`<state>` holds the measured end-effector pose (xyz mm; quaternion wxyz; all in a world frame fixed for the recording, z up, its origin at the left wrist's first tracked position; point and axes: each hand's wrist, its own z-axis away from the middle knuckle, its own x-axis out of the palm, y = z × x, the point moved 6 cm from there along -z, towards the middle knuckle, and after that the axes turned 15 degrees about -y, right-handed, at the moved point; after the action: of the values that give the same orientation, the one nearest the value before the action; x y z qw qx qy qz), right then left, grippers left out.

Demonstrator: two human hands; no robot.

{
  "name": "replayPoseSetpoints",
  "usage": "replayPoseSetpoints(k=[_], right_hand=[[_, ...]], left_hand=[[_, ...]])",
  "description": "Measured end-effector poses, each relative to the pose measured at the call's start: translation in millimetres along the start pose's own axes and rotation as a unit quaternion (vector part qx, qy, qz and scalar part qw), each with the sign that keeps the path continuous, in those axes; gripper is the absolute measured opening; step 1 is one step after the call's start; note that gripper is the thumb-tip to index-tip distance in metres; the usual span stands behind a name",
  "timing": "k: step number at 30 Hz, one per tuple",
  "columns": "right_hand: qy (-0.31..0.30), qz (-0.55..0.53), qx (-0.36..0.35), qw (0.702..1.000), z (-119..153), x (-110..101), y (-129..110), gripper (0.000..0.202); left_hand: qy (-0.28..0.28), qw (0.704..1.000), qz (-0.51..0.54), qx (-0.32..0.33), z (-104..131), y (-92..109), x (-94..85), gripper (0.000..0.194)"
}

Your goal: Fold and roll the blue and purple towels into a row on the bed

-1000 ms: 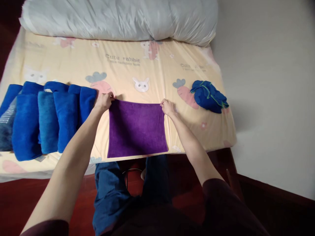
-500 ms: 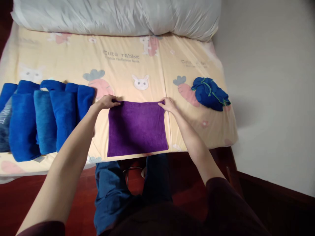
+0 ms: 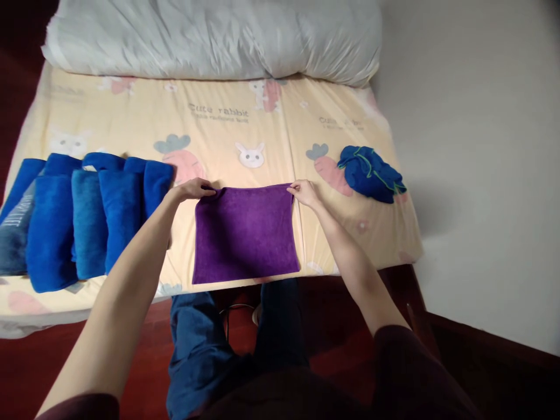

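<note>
A purple towel (image 3: pixel 249 233) lies flat as a rectangle on the bed, close to its front edge. My left hand (image 3: pixel 195 189) pinches the towel's far left corner between thumb and fingers. At the far right corner, my right hand (image 3: pixel 304 192) has its fingertips closed on the towel's edge. The far edge runs nearly straight between both hands, and a shadow falls over the towel's left part.
Several folded blue towels (image 3: pixel 51 233) lie in overlapping rows on the left. A crumpled dark blue cloth with green edging (image 3: pixel 370 175) rests on the right. A rolled pale quilt (image 3: pixel 210 41) spans the back of the bed sheet (image 3: pixel 219 140). A wall (image 3: pixel 476 175) stands at right.
The view has shifted slightly, so the bed sits a little lower. Both hands still hold the towel's far corners; the right fingertips look a bit more closed together.
</note>
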<state>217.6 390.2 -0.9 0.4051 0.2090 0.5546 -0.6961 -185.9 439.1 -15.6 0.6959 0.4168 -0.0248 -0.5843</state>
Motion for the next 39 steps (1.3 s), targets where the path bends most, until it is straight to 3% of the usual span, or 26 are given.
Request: replayPoseSetpoints(k=[6, 9, 13, 17, 21, 24, 28, 32, 39], right_hand=[[0.028, -0.007, -0.009, 1.0, 12.2, -5.8, 1.7, 0.014], [0.023, -0.014, -0.006, 1.0, 11.6, -0.6, 4.7, 0.014], [0.021, -0.027, 0.003, 0.999, 12.0, 8.1, 9.6, 0.015], [0.031, -0.052, 0.001, 0.998, 14.7, 10.9, 10.4, 0.019], [0.043, -0.061, -0.002, 0.997, 17.3, 9.0, 7.2, 0.02], [0.059, -0.069, -0.022, 0.996, 25.5, 2.0, 1.7, 0.021], [0.098, -0.07, -0.096, 0.988, 61.2, -27.9, -21.3, 0.024], [0.194, -0.042, -0.161, 0.967, 131.2, -83.7, -63.6, 0.024], [0.248, 0.015, -0.227, 0.942, 265.9, -160.7, -148.2, 0.017]], left_hand=[[0.017, 0.997, -0.065, 0.026, 1.0, -2.6, -3.6, 0.049], [0.01, 0.99, -0.121, 0.077, 7.8, 10.8, 9.9, 0.036], [0.046, 0.97, -0.196, 0.134, 22.9, 27.0, 33.2, 0.023], [0.102, 0.966, -0.224, 0.081, 25.2, 25.5, 37.0, 0.032], [0.152, 0.966, -0.205, 0.03, 24.3, 24.1, 24.3, 0.034], [0.192, 0.965, -0.175, 0.034, 41.5, 31.3, 12.6, 0.03], [0.263, 0.954, -0.128, 0.072, 104.0, 55.3, -6.3, 0.03], [0.313, 0.933, -0.12, 0.132, 192.7, 101.2, -20.3, 0.031], [0.359, 0.915, -0.13, 0.132, 339.7, 188.1, -11.7, 0.03]])
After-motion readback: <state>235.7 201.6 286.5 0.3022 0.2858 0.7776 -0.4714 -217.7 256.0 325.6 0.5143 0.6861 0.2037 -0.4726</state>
